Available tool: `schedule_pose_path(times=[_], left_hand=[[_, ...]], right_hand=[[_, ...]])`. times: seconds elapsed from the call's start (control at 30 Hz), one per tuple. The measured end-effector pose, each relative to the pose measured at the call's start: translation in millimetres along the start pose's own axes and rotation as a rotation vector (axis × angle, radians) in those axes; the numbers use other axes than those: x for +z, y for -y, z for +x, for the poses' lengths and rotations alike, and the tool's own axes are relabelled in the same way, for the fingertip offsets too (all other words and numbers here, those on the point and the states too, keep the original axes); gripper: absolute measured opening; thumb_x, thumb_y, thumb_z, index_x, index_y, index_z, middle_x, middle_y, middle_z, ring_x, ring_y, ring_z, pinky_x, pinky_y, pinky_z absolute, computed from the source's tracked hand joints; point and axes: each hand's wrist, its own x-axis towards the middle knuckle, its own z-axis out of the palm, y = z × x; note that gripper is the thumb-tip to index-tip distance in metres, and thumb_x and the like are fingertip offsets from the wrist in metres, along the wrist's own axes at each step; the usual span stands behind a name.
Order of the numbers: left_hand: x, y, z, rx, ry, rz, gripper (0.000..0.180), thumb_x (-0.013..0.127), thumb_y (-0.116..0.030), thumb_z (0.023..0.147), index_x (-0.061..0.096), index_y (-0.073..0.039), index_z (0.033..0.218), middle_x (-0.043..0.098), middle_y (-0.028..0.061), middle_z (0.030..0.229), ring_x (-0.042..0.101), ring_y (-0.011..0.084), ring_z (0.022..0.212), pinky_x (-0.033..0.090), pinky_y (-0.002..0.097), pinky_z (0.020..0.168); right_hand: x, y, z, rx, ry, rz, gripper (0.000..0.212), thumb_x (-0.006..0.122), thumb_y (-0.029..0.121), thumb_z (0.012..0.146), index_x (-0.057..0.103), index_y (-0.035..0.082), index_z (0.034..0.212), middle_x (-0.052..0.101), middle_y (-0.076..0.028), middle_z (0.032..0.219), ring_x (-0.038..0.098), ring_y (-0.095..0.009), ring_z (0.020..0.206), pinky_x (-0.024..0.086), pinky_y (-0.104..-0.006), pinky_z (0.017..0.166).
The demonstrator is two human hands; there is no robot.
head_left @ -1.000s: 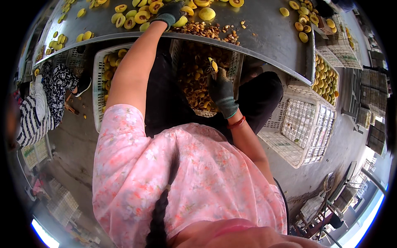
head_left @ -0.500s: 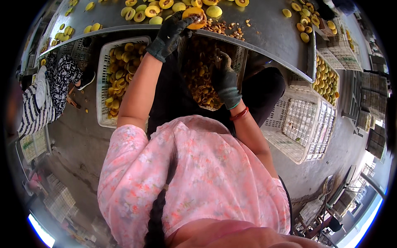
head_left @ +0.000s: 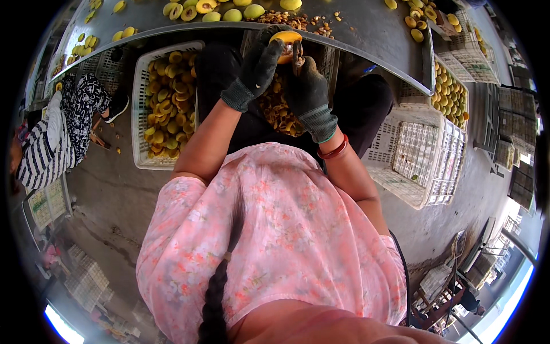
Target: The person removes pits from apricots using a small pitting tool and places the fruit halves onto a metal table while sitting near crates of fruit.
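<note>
Both of my hands wear dark grey gloves and meet just in front of the metal table edge. My left hand (head_left: 259,66) is closed around a halved yellow fruit (head_left: 287,36), its cut side with a brown hollow facing me. Against the fruit's lower right side is my right hand (head_left: 308,83), fingers curled; a narrow brown shape stands up at its fingertips, and I cannot tell whether it is a tool or a stained glove finger. Below the hands, between my knees, yellow-brown fruit pieces (head_left: 279,112) fill a crate that my arms and legs partly cover.
Fruit halves and small brown pits (head_left: 292,20) lie on the metal table (head_left: 366,43). A white crate of fruit halves (head_left: 136,120) stands left of my legs. To the right are a white plastic crate (head_left: 427,166) and another holding fruit (head_left: 450,97). A person in stripes (head_left: 48,152) sits far left.
My left hand has drawn the fruit half back from over the table toward me. My right hand has risen from above the crate to meet the fruit.
</note>
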Motion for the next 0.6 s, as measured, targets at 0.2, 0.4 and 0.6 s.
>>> schedule_pose_path(times=[0.2, 0.4, 0.6], left_hand=[[16, 4, 0, 0.024, -0.14, -0.104, 0.039, 0.039, -0.034, 0.096, 0.054, -0.003, 0.115, 0.061, 0.0124, 0.105, 0.059, 0.0227, 0.096, 0.046, 0.0317, 0.085], [20, -9, 0, 0.174, -0.241, 0.104, 0.038, 0.041, -0.033, 0.095, 0.057, -0.002, 0.11, 0.062, 0.0125, 0.102, 0.06, 0.0245, 0.094, 0.047, 0.032, 0.082], [15, -8, 0, 0.252, -0.245, 0.217, 0.035, 0.042, -0.03, 0.095, 0.057, -0.002, 0.107, 0.061, 0.013, 0.097, 0.06, 0.0263, 0.088, 0.047, 0.0331, 0.078]], right_hand=[[-2, -2, -2, -0.031, 0.059, -0.004, 0.017, 0.056, 0.003, 0.079, 0.049, 0.003, 0.094, 0.057, -0.019, 0.071, 0.059, -0.039, 0.068, 0.044, -0.0388, 0.054], [-5, -3, -2, 0.021, 0.114, 0.168, 0.017, 0.055, 0.003, 0.078, 0.049, 0.002, 0.094, 0.058, -0.018, 0.072, 0.059, -0.038, 0.07, 0.045, -0.0375, 0.057], [3, -6, -6, 0.014, 0.14, 0.057, 0.02, 0.056, 0.004, 0.078, 0.051, 0.001, 0.097, 0.061, -0.018, 0.077, 0.06, -0.037, 0.078, 0.046, -0.0371, 0.062]])
